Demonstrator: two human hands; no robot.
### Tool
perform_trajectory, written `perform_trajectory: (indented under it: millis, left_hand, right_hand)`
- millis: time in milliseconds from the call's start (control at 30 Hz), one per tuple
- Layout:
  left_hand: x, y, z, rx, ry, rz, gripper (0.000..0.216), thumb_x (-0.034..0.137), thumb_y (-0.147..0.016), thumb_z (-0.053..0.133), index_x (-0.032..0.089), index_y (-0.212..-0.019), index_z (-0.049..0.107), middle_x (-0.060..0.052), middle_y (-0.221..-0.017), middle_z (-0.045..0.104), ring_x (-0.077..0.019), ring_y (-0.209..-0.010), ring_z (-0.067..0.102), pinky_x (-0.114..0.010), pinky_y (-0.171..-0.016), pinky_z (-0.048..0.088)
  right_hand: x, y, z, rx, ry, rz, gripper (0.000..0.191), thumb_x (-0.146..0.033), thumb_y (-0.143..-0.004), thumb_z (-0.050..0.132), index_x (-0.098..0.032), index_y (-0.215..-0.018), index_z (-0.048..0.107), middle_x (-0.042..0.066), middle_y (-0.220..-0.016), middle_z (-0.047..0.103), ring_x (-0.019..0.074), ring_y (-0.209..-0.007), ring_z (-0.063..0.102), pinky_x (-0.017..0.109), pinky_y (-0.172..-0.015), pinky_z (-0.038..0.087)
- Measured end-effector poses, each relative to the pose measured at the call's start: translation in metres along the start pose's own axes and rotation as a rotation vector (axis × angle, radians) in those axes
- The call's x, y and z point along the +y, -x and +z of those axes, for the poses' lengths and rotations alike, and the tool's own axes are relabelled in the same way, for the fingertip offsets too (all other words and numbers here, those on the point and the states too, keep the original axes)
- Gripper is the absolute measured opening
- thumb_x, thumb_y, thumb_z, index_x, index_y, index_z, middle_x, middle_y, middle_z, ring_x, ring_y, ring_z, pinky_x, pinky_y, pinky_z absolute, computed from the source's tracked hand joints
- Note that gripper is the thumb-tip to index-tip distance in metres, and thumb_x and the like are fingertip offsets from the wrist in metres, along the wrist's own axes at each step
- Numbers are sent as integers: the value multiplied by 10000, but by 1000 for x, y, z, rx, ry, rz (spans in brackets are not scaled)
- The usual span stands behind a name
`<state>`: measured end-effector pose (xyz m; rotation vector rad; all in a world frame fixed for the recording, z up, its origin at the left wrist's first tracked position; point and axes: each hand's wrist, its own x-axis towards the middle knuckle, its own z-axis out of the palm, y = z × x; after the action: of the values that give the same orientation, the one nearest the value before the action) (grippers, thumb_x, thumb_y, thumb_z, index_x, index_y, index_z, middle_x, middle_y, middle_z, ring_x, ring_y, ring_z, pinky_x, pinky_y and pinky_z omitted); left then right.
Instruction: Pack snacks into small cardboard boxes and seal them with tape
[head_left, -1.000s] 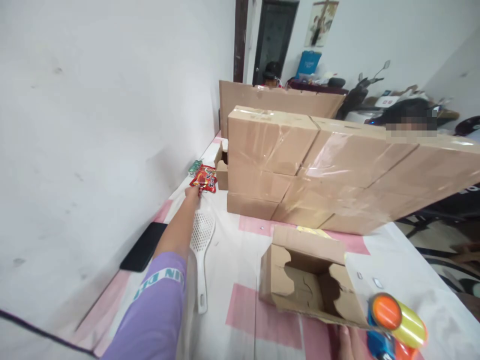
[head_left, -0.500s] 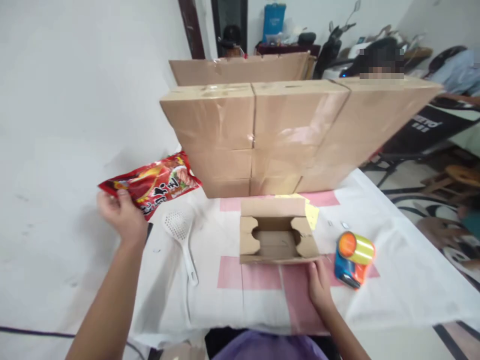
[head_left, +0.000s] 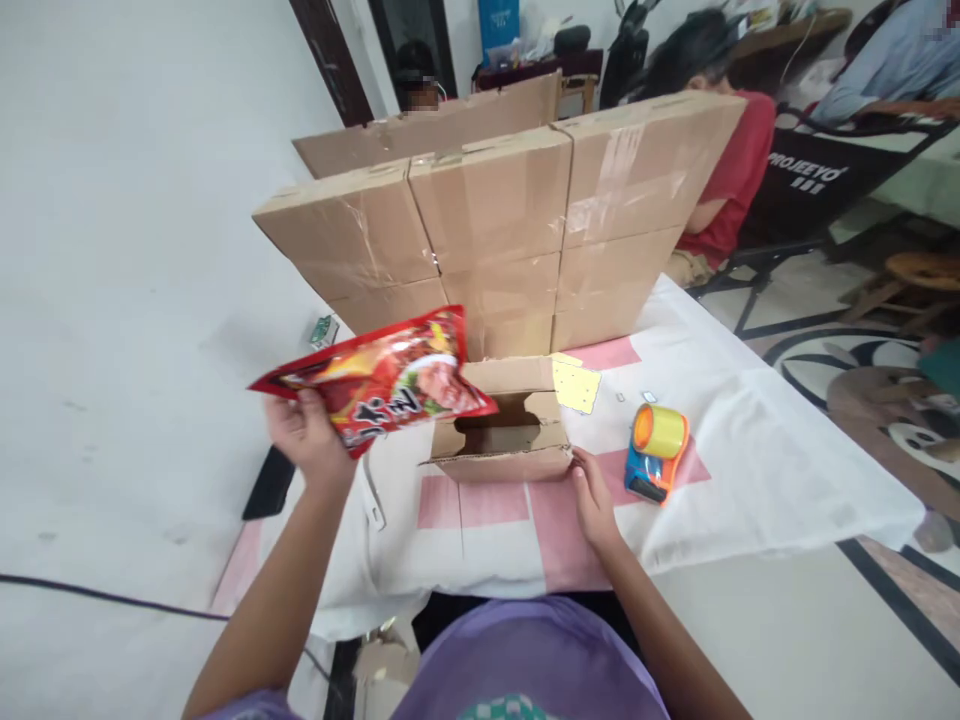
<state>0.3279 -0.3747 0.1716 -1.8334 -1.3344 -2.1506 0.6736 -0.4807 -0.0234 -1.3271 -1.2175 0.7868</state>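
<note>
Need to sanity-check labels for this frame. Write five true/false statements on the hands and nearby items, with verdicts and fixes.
1. The left hand holds a red packet. True.
2. The tape dispenser sits to the right of the small open box. True.
3. The right hand rests on the tape dispenser. False: the right hand is at the near right corner of the small open box.
4. The red packet lies flat inside the small open box. False: the red packet is held up in the left hand.
5. A white handle shows to the left of the small open box. True.
</note>
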Motion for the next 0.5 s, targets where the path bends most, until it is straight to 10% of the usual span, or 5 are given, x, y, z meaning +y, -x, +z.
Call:
perform_trajectory:
  millis: [267, 500]
  left_hand:
    - [-2, 46, 70, -1020, -229, 124, 108, 214, -765, 714, 256, -671, 748, -71, -969, 628, -268, -991, 532, -467, -887, 451]
    - [25, 17, 57, -1406, -420, 108, 373, 280, -777, 732, 310, -1149, 743, -72, -1160, 635, -307, -1177, 509, -527, -1059, 333]
  right_hand:
    - [-5, -3, -1, 20, 8, -21, 426, -490, -1024, 424, -213, -1309, 580, 128, -1300, 662, 276, -1229, 614, 458, -1076, 492]
    - [3, 0, -1, 7, 27, -23, 428, -484, -1020, 448, -230, -1344, 560, 130, -1365, 627, 283, -1285, 574, 479, -1111, 452]
